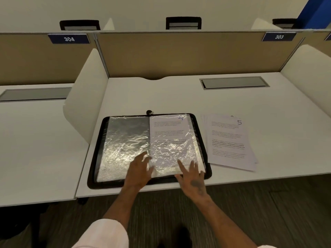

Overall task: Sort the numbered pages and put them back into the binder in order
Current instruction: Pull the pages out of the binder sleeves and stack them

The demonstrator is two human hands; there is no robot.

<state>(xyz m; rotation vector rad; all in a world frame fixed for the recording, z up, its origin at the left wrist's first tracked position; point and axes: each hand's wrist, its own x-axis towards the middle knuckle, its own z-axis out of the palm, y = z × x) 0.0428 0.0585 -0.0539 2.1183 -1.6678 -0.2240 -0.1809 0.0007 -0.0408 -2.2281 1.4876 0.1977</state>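
So the binder (107, 185) is lying open flat on the desk (161, 93), right at its near edge, with a little zip pull (149, 112) poking out at the binder's far end by the spine. Its left side is just an empty crinkly sleeve (125, 144) catching a lot of glare. The right side has page 4 (170, 133) tucked in a sleeve, number in the top corner. The rest of the pages are a loose, slightly fanned stack (231, 144) just right of the binder, page 5 on top, face up. Left hand (138, 170) sits at the binder's near end right by the spine, fingers spread and laid on the plastic, a bit blurry but not gripping anything as far as I can see. Right hand (192, 178) is on the near right corner of the binder, fingers straight and splayed, flat on the sleeve over page 4, holding nothing. Past the binder there's a grey hatch (233, 82) set in the desk, then a tan divider (188, 54) with a 303 tag (279, 36)
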